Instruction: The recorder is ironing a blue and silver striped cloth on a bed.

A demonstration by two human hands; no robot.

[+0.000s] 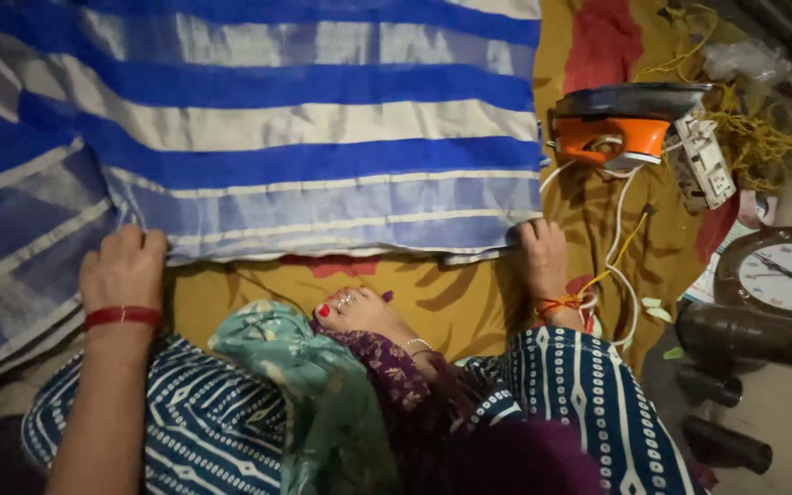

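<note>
Grips the near edge of the striped cloth (304,128) with both hands. Curls the left hand (124,266) over the edge near its left end, fingers bent down onto the fabric, a red bangle on the wrist. Pinches the right corner with the right hand (543,257), fingertips closed on the fold, orange thread tied at the wrist. Looks like squaring up and pulling flat the folded blue and white cloth, with the front edge held tight between the two hands. Calls next, most likely, for an even tug from both sides so the layers stay lined up, with no slack in the middle. Lies flat on the yellow sheet (451,302), just past a bare foot (359,307) with red nails and toe rings. Runs long from left to right, with the stripes going the same way and the near edge facing the body. Spreads out of sight at the top and on the left. Beyond the right hand: an orange iron (621,128) tipped up just beside the cloth's right edge, a white cord (621,211), a white plug board (703,160), a round clock (781,275), and some dark tubes (744,335) on the floor.
</note>
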